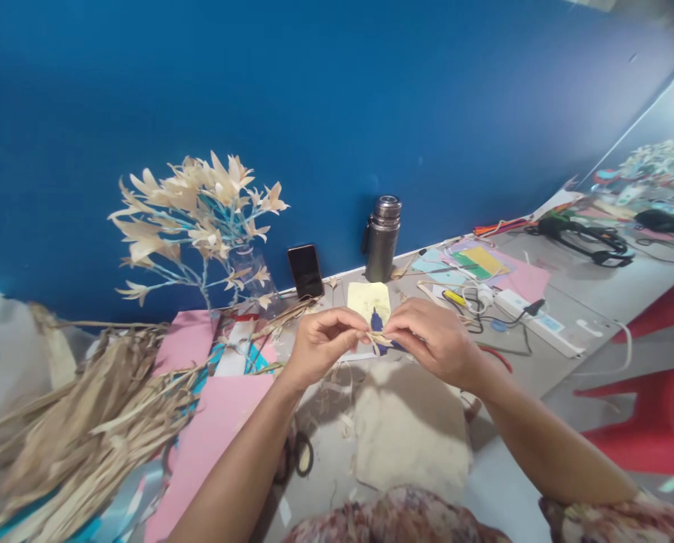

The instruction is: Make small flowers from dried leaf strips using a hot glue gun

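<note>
Both hands meet over the table's middle, fingertips pinching a small pale piece of dried husk (380,343) with pointed, petal-like ends. My left hand (326,343) is closed on its left side, thumb against forefinger. From the right, my right hand (434,339) pinches the other side of it. Just behind and below the fingers, a dark blue tool with a narrow nozzle (377,320) lies on a yellow paper (365,296); the hands hide part of it, and I cannot make out its kind. A folded beige cloth (410,434) lies nearer to me, under the wrists.
Dried husks (88,422) and pink sheets (224,430) cover the left side. Husk flowers (201,204) stand by the blue wall, beside a phone (305,271) and a flask (383,241). Scissors (303,454) lie near my left forearm. A power strip (537,323) with cables sits right, near red stools (654,422).
</note>
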